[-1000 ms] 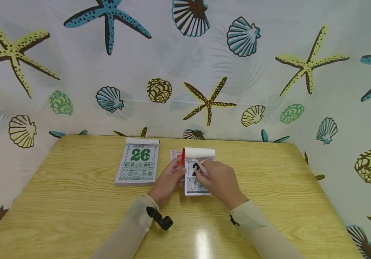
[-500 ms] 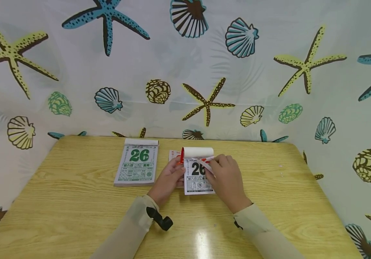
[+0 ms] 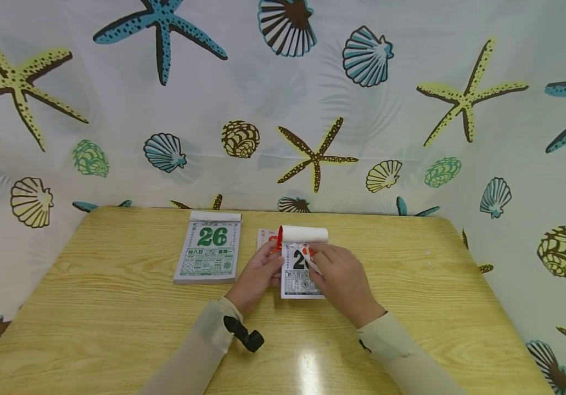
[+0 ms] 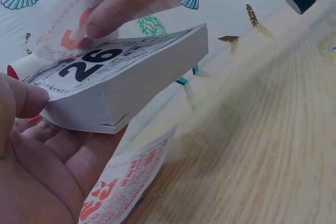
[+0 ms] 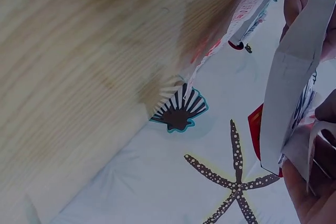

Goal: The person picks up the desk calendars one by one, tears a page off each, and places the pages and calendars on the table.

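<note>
A thick tear-off calendar (image 3: 295, 284) with a black 26 on its top leaf is held up off the table by my left hand (image 3: 257, 274). The left thumb presses its left edge while the fingers lie beneath, as the left wrist view shows. My right hand (image 3: 344, 280) pinches a crumpled thin page (image 4: 65, 27) with red print, near the top of the calendar. This page covers part of the date. A loose sheet with red print (image 4: 126, 182) lies on the table below the calendar; in the head view the left hand hides much of it.
To the left lies another calendar (image 3: 208, 266) with a green 26. Both are on a wood-grain table (image 3: 115, 307). A cloth with starfish and shells (image 3: 189, 99) hangs along the back and sides. Small white scraps (image 3: 429, 265) lie at the right.
My right hand shifted right with a strip of the page stretched from the calendar, then came back left and slightly down, with red print now showing at its fingers. My left hand stayed put.
</note>
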`<state>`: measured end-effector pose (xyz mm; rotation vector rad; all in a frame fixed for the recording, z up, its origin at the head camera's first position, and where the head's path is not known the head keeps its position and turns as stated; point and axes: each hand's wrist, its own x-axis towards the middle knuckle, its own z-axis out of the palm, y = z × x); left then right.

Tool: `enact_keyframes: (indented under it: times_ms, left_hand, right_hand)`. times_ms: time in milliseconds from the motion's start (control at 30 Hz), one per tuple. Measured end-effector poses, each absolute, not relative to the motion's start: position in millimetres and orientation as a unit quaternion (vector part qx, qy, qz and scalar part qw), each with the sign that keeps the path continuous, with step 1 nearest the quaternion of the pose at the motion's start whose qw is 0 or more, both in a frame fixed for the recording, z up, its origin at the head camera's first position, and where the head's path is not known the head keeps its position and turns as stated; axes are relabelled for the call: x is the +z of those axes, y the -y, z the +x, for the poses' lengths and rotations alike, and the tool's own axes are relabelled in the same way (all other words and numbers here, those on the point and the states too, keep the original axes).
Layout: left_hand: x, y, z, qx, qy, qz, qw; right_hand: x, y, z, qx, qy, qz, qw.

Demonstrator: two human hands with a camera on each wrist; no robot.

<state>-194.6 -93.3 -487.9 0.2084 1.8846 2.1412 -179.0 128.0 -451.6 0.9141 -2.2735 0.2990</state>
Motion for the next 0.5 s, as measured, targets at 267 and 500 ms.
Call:
enact_keyframes:
  times_ms: [267, 500]
  left_hand:
    - [-490.8, 94.0, -194.7, 0.735, -0.66, 0.062, 0.14]
    - [-492.1, 94.2, -194.5, 0.736, -0.66, 0.057, 0.139]
  right_hand:
    - [-452.7, -130.8, -178.5, 0.112, 0.873, 0.354, 0.315]
    - [-449.9, -135.2, -178.1, 0.096, 0.876, 0.373, 0.292]
